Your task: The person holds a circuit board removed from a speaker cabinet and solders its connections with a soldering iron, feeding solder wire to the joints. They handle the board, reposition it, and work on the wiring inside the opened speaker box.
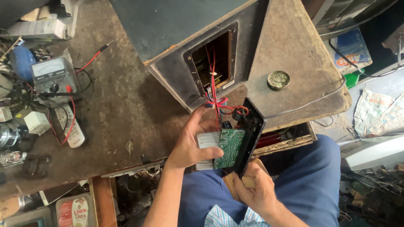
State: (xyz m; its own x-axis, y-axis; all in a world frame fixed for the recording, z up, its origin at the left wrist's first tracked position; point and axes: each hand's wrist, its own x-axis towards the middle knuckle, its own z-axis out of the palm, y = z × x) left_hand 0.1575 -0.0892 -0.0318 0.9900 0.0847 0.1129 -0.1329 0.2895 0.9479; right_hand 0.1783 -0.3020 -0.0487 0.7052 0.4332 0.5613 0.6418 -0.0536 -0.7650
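the black panel (251,134) with its green circuit board (229,147) is out of the speaker cabinet (193,54) yet wired, left hand (191,145) gripping its heatsink, right hand (256,191) seemingly closed on its lower edge.

The middle of the workbench (126,109) is left bare between the speaker cabinet (269,50) toward the right edge and the clutter along the left edge, where a multimeter (52,77) and its red leads (69,122) are spread. The cabinet's opening (212,59) is crossed by red and blue wires (215,96), and the front edge is blocked by the circuit board (229,147) and black panel (251,134). A small round tin (278,80) is set near the right edge.
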